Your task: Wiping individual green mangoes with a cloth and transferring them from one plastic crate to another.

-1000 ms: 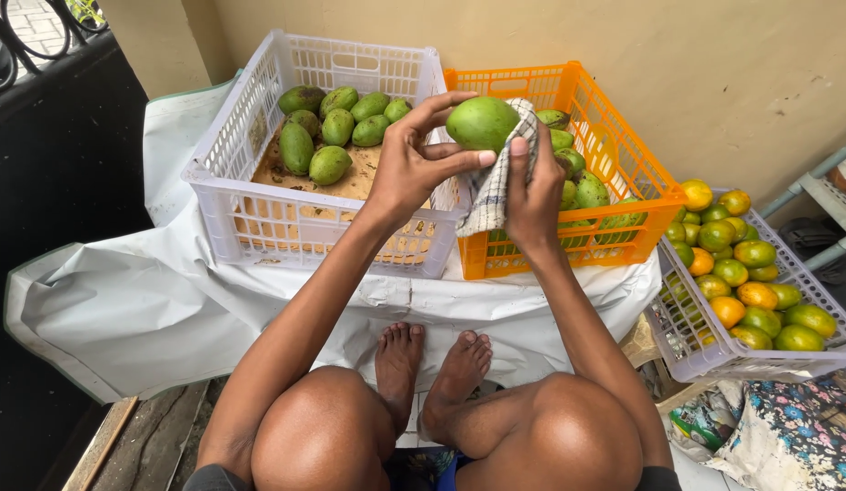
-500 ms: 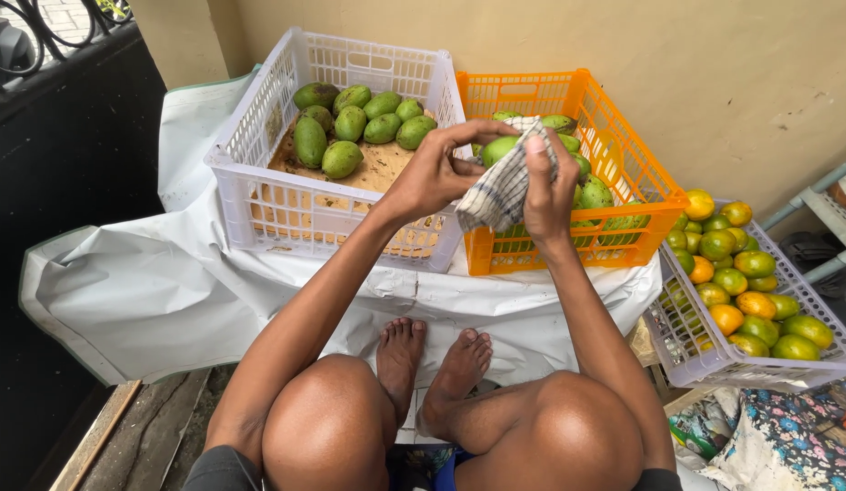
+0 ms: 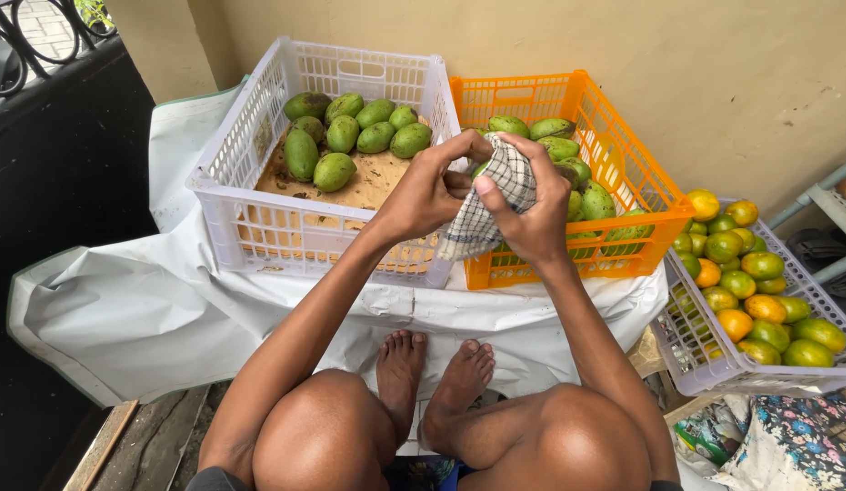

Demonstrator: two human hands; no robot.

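Your left hand (image 3: 429, 189) and right hand (image 3: 529, 214) both clench a checked cloth (image 3: 495, 195) around a mostly hidden green mango (image 3: 480, 168), above the orange crate (image 3: 623, 155).

Single head-worn view, looking steeply down and forward, close over raised hands, crates (image 3: 325, 195) beyond against wall (image 3: 623, 55)

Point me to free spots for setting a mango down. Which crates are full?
White crate: bare brown liner in its near half, in front of the mangoes bunched at the back. White sheet left of the knees is bare too. Orange crate and the citrus crate at right are packed.
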